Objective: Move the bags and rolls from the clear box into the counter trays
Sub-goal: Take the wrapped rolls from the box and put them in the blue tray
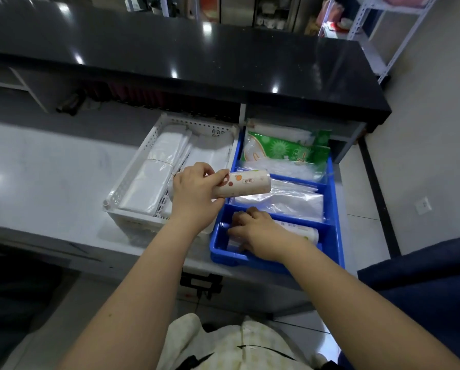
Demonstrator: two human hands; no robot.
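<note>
On my feed the divided tray [333, 209] is bright blue and the perforated basket [132, 180] beside it is white, dotted with small holes. The roll [243, 185] I see held up is cream with orange and dark red fruit prints, while the packets [285, 149] at the far end are green with white leaf-like patterns. The upper counter [170, 49] is glossy black, the lower worktop [50, 177] pale grey.

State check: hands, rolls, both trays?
Left hand: gripping printed white roll, held above the trays.
Right hand: on second white roll, lying in nearest compartment.
Blue plastic divided tray: farther compartments hold bags.
White perforated basket: filled with flat white bags.
</note>
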